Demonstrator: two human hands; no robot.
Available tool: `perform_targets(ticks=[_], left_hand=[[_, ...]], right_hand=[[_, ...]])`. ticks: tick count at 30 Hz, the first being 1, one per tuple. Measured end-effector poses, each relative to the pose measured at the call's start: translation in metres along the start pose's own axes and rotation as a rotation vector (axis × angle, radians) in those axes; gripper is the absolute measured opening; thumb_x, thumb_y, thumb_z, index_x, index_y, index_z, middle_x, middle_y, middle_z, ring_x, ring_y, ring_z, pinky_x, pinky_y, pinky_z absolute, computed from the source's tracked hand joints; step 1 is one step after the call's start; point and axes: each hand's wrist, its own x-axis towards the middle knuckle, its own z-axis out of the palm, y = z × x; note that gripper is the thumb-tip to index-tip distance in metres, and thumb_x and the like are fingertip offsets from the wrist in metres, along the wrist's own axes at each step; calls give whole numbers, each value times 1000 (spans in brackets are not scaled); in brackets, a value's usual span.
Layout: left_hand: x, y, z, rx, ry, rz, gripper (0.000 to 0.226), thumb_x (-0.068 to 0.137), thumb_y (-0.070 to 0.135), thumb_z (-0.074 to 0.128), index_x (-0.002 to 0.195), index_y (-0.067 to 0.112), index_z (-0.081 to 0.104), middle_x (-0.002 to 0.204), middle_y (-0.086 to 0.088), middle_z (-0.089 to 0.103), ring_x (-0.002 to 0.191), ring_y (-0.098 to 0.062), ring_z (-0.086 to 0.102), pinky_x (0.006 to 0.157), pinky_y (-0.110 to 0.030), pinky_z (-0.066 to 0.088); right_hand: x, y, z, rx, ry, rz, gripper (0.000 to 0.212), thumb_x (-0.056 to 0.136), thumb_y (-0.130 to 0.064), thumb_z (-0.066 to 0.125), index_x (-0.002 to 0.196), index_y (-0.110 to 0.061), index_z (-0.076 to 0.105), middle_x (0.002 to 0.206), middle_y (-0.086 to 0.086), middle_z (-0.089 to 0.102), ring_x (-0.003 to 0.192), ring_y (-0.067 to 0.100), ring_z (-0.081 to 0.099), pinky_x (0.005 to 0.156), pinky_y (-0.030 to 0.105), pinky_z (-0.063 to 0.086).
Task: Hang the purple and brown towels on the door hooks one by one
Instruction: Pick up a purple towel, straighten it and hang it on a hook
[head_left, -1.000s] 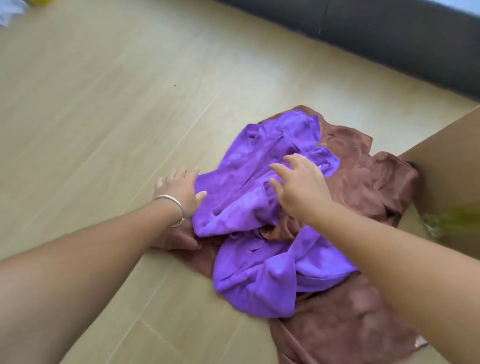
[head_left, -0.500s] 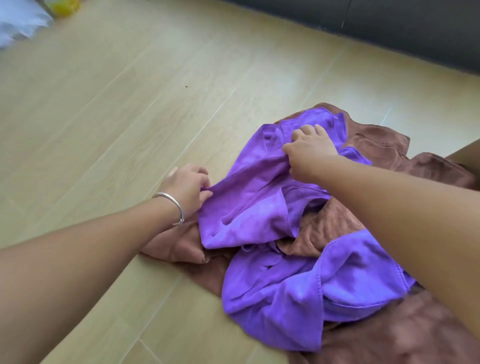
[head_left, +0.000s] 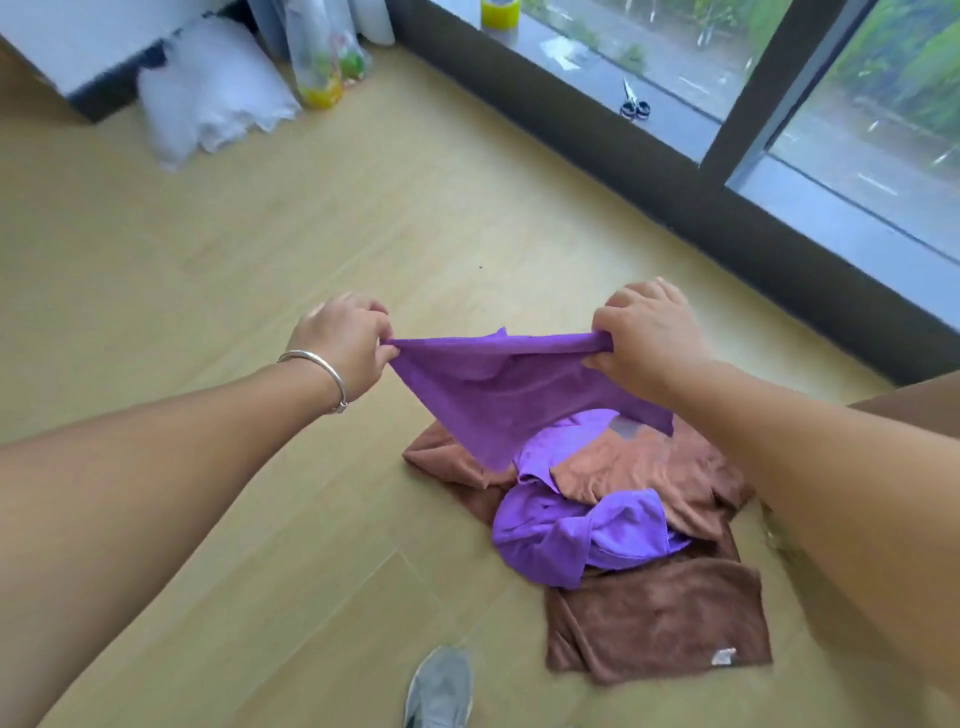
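A purple towel (head_left: 498, 395) hangs stretched between both hands above the floor. My left hand (head_left: 345, 345), with a silver bangle on the wrist, pinches its left top corner. My right hand (head_left: 647, 335) grips the right top corner. Below it a heap stays on the wooden floor: another purple towel (head_left: 587, 530) crumpled on top of brown towels (head_left: 660, 618). The lifted towel's lower tip still reaches down to the heap. No door or hooks are in view.
A dark window sill (head_left: 649, 156) with scissors (head_left: 635, 104) runs along the back right. White plastic bags (head_left: 208, 104) and a clear bag with colourful items (head_left: 322, 67) lie at the back left. My grey shoe (head_left: 439, 686) stands near the bottom edge.
Both hands took hold of a purple towel on the heap and lifted it, spreading its top edge between them. The view rose and now takes in the window and bags.
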Motion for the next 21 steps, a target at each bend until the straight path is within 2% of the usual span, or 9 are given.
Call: perform_targets(ticks=[6,10,12,14,16,19,21], left_hand=[[-69,-77,-154,100,105,-233,13,91,32,62,93,22,69,117,4,57,116,-21,48,89,-35,41],[-144,-132,-200,98,107,-491,6,90,30,61,88,27,67,114,4,57,115,-22,47,85,-35,41],[-190,-153,-195,58,69,-602,7,91,26,59,91,30,65,119,5,55,118,-22,45,88,-36,40],[-239,-165,-175,27,28,-682,15,91,23,59,103,32,64,125,5,53,121,-22,43,92,-38,41],[-286,-170,-147,-6,-27,-728,23,90,25,60,113,32,61,130,5,50,124,-21,42,93,-37,42],[-351,-171,-94,-74,-136,-775,27,91,27,60,117,32,59,131,6,48,123,-20,42,92,-34,42],[-389,-169,-53,-136,-221,-805,27,90,27,60,117,32,59,131,6,47,123,-19,42,93,-33,42]], right_hand=[[25,-92,-135,103,133,-184,11,76,-27,65,81,-19,71,97,2,67,108,28,52,96,35,34],[16,-181,-178,165,184,-388,26,78,-34,52,81,-18,72,93,-1,66,106,24,52,93,29,32],[-4,-228,-173,217,161,-479,26,78,-35,53,78,-17,72,91,0,66,103,26,53,91,31,34],[-35,-272,-150,241,104,-545,12,73,-27,64,72,-16,70,86,1,65,98,28,54,89,31,36],[-73,-312,-117,242,33,-589,10,66,-27,71,65,-17,68,79,-1,62,91,27,56,88,32,40],[-144,-364,-57,275,-146,-679,11,61,-32,72,62,-21,69,74,-5,61,87,24,58,85,34,49],[-196,-389,-14,251,-320,-778,13,65,-34,67,68,-22,71,81,-3,64,96,25,57,90,35,47]])
